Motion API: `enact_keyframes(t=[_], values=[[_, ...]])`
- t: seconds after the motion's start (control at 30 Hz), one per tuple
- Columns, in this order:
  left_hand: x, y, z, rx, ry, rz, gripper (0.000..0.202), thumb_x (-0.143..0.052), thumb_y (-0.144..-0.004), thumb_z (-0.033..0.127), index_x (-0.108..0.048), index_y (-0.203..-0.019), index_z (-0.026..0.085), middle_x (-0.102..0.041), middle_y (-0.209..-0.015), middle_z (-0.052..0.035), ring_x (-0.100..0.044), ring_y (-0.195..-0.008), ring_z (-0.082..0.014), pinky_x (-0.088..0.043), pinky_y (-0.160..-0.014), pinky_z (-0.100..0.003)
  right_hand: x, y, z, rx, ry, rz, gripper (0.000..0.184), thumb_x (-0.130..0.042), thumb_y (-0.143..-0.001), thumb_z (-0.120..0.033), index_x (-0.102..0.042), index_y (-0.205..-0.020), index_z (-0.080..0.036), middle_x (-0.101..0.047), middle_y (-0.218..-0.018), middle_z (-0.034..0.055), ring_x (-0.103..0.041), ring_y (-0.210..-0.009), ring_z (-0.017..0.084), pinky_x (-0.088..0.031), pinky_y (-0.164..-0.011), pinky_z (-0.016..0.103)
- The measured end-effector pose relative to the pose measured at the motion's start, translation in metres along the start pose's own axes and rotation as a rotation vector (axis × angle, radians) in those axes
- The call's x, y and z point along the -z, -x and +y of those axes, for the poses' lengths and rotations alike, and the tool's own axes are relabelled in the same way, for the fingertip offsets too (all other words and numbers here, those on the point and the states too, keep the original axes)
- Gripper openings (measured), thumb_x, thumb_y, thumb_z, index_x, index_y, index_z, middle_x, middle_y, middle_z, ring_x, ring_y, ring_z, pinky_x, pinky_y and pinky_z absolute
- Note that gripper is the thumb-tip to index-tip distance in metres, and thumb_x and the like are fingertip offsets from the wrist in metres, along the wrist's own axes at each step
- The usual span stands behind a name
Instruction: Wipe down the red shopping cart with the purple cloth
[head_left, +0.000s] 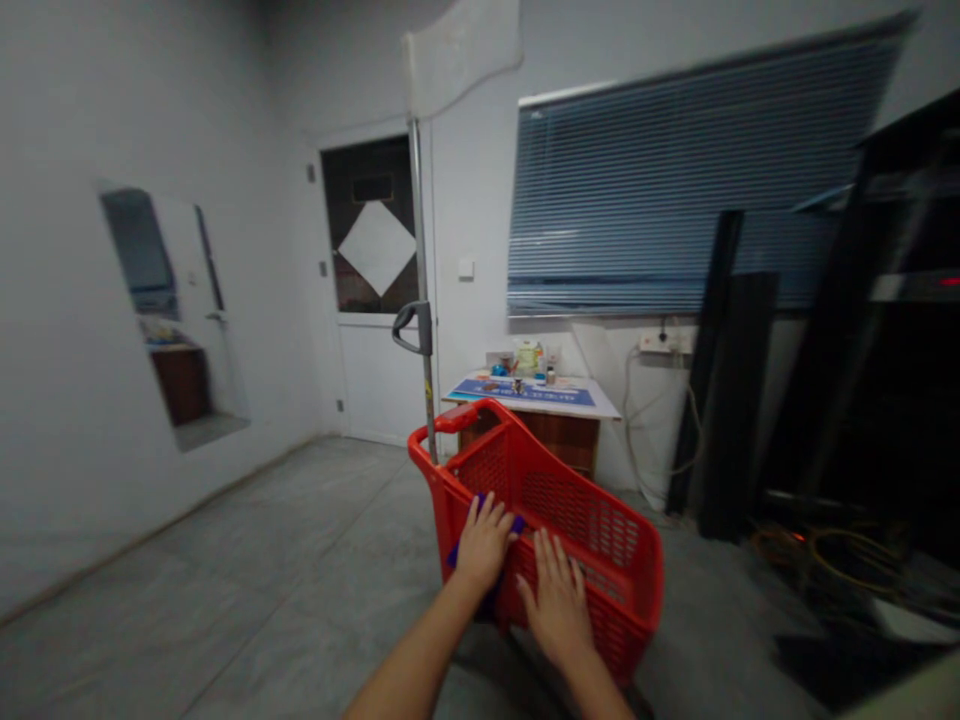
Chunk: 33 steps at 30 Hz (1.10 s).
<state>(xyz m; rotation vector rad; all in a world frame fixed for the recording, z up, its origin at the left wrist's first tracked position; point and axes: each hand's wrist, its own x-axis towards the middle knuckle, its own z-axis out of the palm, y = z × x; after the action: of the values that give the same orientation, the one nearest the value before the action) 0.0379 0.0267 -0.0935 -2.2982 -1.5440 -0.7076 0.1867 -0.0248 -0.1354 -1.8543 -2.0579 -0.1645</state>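
Note:
A red plastic shopping cart (pixel 577 485) with perforated walls stands in front of me. My left hand (pixel 486 540) lies over its near rim, fingers bent on a purple cloth (pixel 454 553) that shows on both sides of the hand. To the right, my right hand (pixel 556 592) rests against the near side of the same cart, its fingers stretched out and holding nothing. Part of the cloth is hidden under my left palm. At the cart's handle end rises a metal pole (pixel 421 220) with a grey grip (pixel 414 328) and a white panel on top.
Behind the cart, a small table (pixel 609 402) carries a blue-and-white printed sheet and several small items. A white door (pixel 379 385) and a mirror (pixel 180 330) are to the left. Dark panels (pixel 731 420) and coiled cables (pixel 855 560) stand or lie at right.

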Motion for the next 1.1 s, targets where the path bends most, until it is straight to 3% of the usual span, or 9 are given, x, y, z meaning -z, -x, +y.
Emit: enact_keyframes(t=[0.2,0.4,0.67,0.83,0.97,1.1], values=[[0.005,0.000,0.008,0.045,0.001,-0.015,0.029,-0.051,-0.094,0.032,-0.061,-0.120,0.025,-0.059,-0.133,-0.0043,-0.037,-0.137,-0.0260,-0.023,-0.116,-0.053,0.004,0.015,0.015,-0.058,0.021,0.033,0.064,-0.030,-0.093,-0.049,-0.025,-0.150,-0.019,-0.020,-0.156,0.0003,-0.016,-0.144,0.026,-0.013,-0.116,0.048],[-0.001,0.004,0.029,-0.050,0.040,-0.075,0.030,-0.053,-0.093,0.033,-0.058,-0.123,0.027,-0.058,-0.135,-0.0029,-0.037,-0.137,-0.0248,-0.022,-0.117,-0.053,0.009,0.018,0.016,-0.069,0.032,0.017,0.064,-0.034,-0.092,-0.048,-0.027,-0.149,-0.020,-0.024,-0.155,0.0008,-0.020,-0.143,0.028,-0.012,-0.115,0.049],[0.002,0.002,0.019,0.048,-0.021,0.004,0.028,-0.051,-0.094,0.033,-0.061,-0.119,0.025,-0.058,-0.135,-0.0059,-0.036,-0.138,-0.0277,-0.022,-0.115,-0.055,0.009,0.017,0.013,-0.062,0.013,0.019,0.064,-0.033,-0.092,-0.049,-0.026,-0.150,-0.020,-0.023,-0.155,0.0007,-0.019,-0.143,0.028,-0.014,-0.115,0.048],[0.001,0.003,0.022,-0.060,0.001,-0.033,0.028,-0.051,-0.094,0.033,-0.060,-0.120,0.026,-0.059,-0.134,-0.0041,-0.038,-0.137,-0.0250,-0.024,-0.116,-0.052,0.006,0.017,0.015,-0.055,0.028,0.032,0.065,-0.033,-0.092,-0.048,-0.025,-0.150,-0.019,-0.022,-0.156,0.0011,-0.018,-0.143,0.028,-0.013,-0.115,0.048],[0.011,0.000,0.010,0.010,-0.038,-0.030,0.029,-0.052,-0.094,0.034,-0.061,-0.119,0.023,-0.059,-0.134,-0.0060,-0.036,-0.137,-0.0273,-0.022,-0.116,-0.052,0.006,0.018,0.015,-0.055,0.018,0.027,0.066,-0.033,-0.093,-0.049,-0.023,-0.150,-0.019,-0.022,-0.156,0.0014,-0.016,-0.143,0.026,-0.014,-0.115,0.047],[0.005,0.003,0.012,-0.012,-0.018,-0.039,0.031,-0.051,-0.094,0.035,-0.059,-0.122,0.024,-0.056,-0.137,-0.0053,-0.034,-0.139,-0.0269,-0.022,-0.116,-0.053,0.003,0.017,0.013,-0.065,0.022,0.056,0.067,-0.033,-0.092,-0.049,-0.023,-0.150,-0.018,-0.022,-0.157,0.0032,-0.015,-0.143,0.028,-0.012,-0.114,0.049]])
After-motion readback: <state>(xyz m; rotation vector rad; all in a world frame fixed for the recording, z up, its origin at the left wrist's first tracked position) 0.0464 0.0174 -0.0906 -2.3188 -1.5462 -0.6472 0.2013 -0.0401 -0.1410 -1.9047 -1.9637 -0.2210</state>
